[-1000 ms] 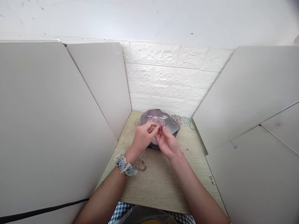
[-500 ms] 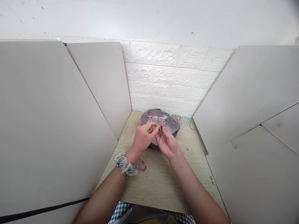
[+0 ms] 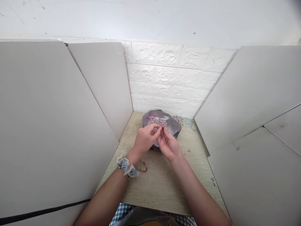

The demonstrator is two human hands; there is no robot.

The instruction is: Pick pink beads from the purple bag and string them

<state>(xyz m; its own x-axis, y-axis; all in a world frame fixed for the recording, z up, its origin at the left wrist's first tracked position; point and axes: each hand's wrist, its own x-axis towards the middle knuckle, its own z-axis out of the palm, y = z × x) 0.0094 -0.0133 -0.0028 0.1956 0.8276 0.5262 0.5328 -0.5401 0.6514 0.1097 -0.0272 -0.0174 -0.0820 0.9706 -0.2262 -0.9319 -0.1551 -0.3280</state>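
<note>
Glittery beads fill the purple bowl (image 3: pixel 172 127) — left hand (image 3: pixel 144 140) and right hand (image 3: pixel 169 146) pinch something tiny, unidentifiable, between curled fingertips.

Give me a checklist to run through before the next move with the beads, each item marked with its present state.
1. Left hand and right hand meet fingertip to fingertip over the bead tray: ok.
2. Something is pinched between them: cannot tell, too small.
3. Tray sits flat on the table: ok.
4. Beaded strand lies on the table by the left wrist, touching neither hand: ok.
5. Small metal bits lie near the table's right edge: not ok.
</note>
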